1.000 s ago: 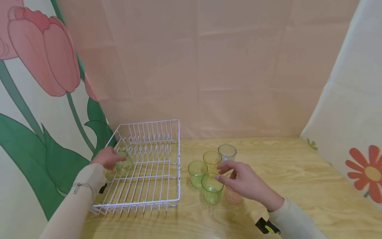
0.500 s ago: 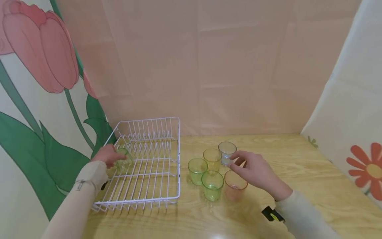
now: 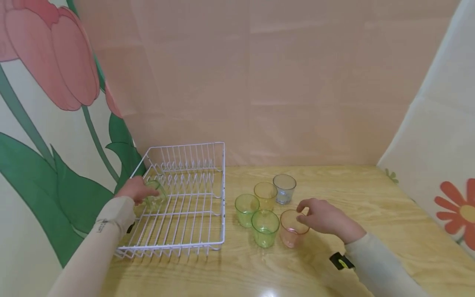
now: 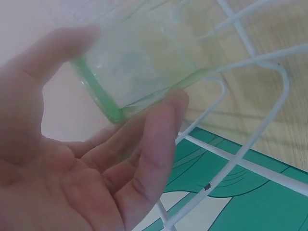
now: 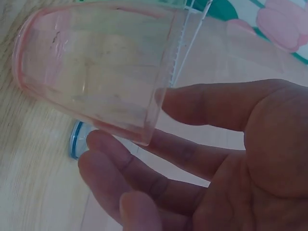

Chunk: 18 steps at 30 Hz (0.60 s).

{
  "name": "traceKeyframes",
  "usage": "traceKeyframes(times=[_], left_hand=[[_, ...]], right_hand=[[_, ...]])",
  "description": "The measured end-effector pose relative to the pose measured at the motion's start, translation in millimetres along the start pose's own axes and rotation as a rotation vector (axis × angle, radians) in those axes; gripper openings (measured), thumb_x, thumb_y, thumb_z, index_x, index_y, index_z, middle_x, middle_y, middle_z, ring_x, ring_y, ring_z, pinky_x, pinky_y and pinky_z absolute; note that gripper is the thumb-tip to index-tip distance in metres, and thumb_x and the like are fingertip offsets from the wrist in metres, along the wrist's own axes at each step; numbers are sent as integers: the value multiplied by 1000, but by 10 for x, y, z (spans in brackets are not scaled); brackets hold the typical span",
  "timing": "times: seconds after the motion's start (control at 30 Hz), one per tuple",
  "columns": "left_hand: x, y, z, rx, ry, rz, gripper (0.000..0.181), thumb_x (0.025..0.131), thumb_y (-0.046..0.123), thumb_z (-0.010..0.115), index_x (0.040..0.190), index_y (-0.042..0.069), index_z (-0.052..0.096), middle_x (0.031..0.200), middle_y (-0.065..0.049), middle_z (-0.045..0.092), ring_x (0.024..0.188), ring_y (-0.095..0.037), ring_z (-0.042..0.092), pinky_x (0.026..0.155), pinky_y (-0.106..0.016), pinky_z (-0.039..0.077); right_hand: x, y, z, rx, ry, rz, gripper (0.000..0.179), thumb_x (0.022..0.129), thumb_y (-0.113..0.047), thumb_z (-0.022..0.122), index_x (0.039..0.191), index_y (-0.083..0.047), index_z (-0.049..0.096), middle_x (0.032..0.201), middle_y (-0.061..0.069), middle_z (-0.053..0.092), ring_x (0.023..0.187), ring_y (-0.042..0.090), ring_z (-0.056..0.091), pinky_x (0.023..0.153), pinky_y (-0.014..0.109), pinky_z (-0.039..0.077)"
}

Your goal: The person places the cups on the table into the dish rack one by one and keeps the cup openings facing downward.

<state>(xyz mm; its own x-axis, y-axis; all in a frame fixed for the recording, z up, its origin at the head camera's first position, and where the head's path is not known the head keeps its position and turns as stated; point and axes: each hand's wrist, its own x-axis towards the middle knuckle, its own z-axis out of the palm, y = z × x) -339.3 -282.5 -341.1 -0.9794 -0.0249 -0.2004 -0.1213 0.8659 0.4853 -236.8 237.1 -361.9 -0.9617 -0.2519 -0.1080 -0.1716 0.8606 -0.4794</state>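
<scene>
At the left side of the white wire dish rack, my left hand holds a clear green glass, thumb at its thick green end and fingers along its side in the left wrist view. The glass is within the rack, its lower part seen through the wires. My right hand is over the rim of a pink glass, thumb and fingers apart. In the right wrist view the thumb tip meets the pink glass's rim; a firm grip does not show.
Beside the pink glass stand two green glasses, a yellow glass and a bluish glass, upright on the wooden table. A pink backdrop hangs behind; printed sheets flank both sides.
My right hand has drawn back from above the glass cluster and lowered to the pink glass's rim. My left hand stays on its green glass in the rack. The head view has shifted slightly.
</scene>
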Motion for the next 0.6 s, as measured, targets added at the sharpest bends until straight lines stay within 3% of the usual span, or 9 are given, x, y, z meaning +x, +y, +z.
traceKeyframes(times=[0.1, 0.13, 0.2, 0.23, 0.33, 0.47, 0.53, 0.6], left_hand=[[17, -1, 1, 26, -7, -11, 42, 88, 37, 72, 72, 11, 43, 58, 1, 36, 47, -12, 37, 47, -28, 37], [10, 0, -7, 41, -12, -8, 43, 88, 38, 72, 78, 4, 48, 62, -5, 44, 51, -14, 41, 49, -30, 40], [-24, 13, -23, 61, -33, -14, 55, 87, 41, 73, 101, -9, 53, 82, -20, 55, 63, -22, 48, 58, -35, 47], [-40, 18, -26, 66, -47, -18, 65, 86, 42, 73, 112, -12, 50, 94, -26, 54, 67, -24, 47, 62, -39, 48], [-126, 68, -70, 105, -72, 4, 93, 88, 46, 72, 141, -19, 32, 138, -41, 38, 104, -44, 54, 87, -54, 50], [-256, 182, -160, 182, 24, 76, 78, 91, 46, 65, 130, -19, 45, 130, -40, 49, 112, -51, 55, 89, -56, 50], [-334, 259, -206, 204, 101, 106, 62, 92, 43, 63, 114, -14, 55, 111, -33, 59, 94, -43, 60, 79, -52, 51], [-429, 351, -249, 206, 157, 134, 52, 93, 40, 62, 105, -10, 58, 101, -27, 62, 84, -35, 60, 71, -48, 50]], right_hand=[[-1, 30, 21, 35, -4, 19, 20, 94, -14, 63, 109, -1, 66, 76, 4, 65, 61, 18, 58, 54, 33, 48], [0, 41, 32, 51, -9, 27, 18, 94, -12, 62, 108, -1, 67, 73, 4, 64, 58, 18, 57, 51, 32, 47], [5, 65, 52, 73, -15, 37, 16, 94, -10, 60, 107, -3, 68, 70, 4, 64, 56, 19, 56, 49, 31, 45], [8, 77, 63, 79, -16, 42, 16, 94, -10, 59, 106, -3, 68, 69, 3, 63, 55, 18, 56, 48, 30, 44], [23, 111, 88, 87, -11, 32, 18, 93, -8, 57, 105, -3, 70, 67, 3, 63, 54, 18, 56, 47, 30, 44], [37, 128, 93, 80, 9, 21, 19, 93, -8, 57, 106, -2, 70, 66, 2, 62, 54, 17, 56, 48, 31, 46], [35, 125, 87, 70, 18, 23, 19, 93, -9, 58, 106, -2, 70, 67, 2, 62, 55, 17, 56, 50, 32, 47], [30, 115, 81, 61, 23, 29, 20, 94, -11, 59, 108, -2, 70, 68, 2, 63, 56, 17, 57, 52, 33, 48]])
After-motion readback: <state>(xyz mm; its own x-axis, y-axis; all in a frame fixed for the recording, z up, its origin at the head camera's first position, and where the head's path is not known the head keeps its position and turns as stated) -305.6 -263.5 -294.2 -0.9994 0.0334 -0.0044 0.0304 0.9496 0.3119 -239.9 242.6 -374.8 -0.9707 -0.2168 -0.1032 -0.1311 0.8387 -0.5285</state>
